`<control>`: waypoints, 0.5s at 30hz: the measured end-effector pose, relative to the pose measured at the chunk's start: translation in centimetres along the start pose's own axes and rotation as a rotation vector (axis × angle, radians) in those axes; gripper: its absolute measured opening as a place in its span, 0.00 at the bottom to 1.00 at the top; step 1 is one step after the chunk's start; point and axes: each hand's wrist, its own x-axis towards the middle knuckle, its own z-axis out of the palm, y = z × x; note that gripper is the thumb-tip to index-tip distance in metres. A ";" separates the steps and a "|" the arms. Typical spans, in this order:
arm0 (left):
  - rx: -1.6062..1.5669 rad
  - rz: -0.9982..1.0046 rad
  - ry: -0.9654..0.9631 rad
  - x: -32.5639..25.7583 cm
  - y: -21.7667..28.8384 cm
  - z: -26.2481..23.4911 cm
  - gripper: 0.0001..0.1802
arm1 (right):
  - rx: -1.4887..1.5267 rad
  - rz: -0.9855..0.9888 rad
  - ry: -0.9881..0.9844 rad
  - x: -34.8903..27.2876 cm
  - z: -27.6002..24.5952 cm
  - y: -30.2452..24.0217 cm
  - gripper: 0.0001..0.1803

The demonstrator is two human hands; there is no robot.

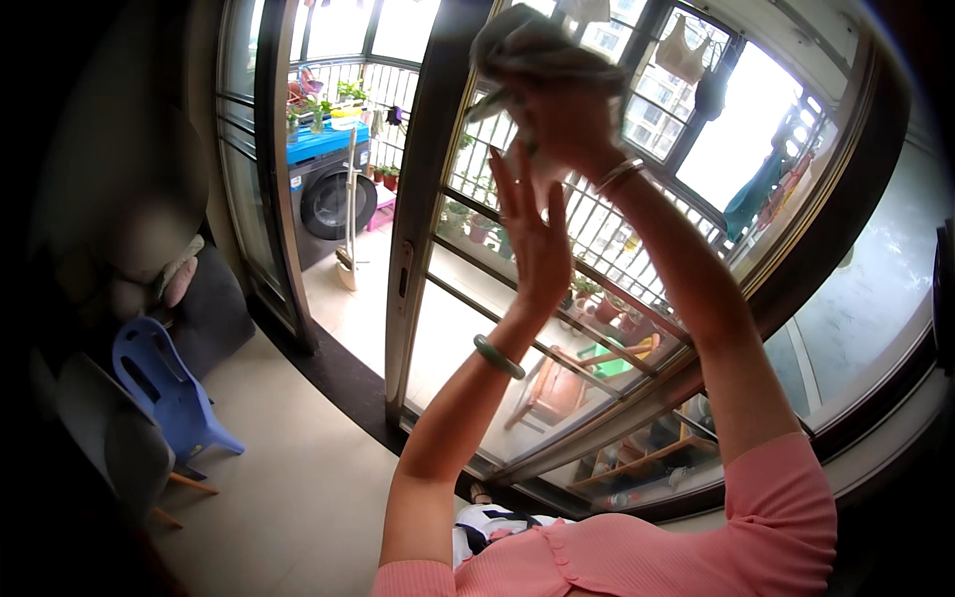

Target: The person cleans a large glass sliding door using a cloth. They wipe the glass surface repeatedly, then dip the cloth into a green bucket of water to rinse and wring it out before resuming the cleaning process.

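A greyish cloth, blurred by motion, is bunched in my raised right hand. It is up against the upper part of a dark-framed sliding glass door; whether it presses on the pane I cannot tell. Just below it, my left hand is lifted with its fingers stretched upward, holding nothing. That palm faces the glass, and contact with it is unclear. A green bangle circles my left wrist, and a thin silvery bracelet my right.
Left of the door, an opening leads to a balcony with a washing machine, a long-handled broom and potted plants. Behind the glass stand a wooden chair and hanging laundry. A blue plastic chair is at the left, near a person.
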 end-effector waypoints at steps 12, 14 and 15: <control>0.267 0.194 -0.198 -9.6 -2.2 2.7 0.30 | 0.118 0.163 -0.643 -18.1 -10.2 -5.4 0.23; 0.175 0.421 -0.328 -8.7 1.0 4.8 0.31 | 0.529 0.387 -0.393 -22.1 -11.6 -0.5 0.25; 0.141 0.539 -0.413 -7.1 2.9 5.9 0.32 | 0.371 0.339 -0.341 -22.4 -12.6 2.1 0.27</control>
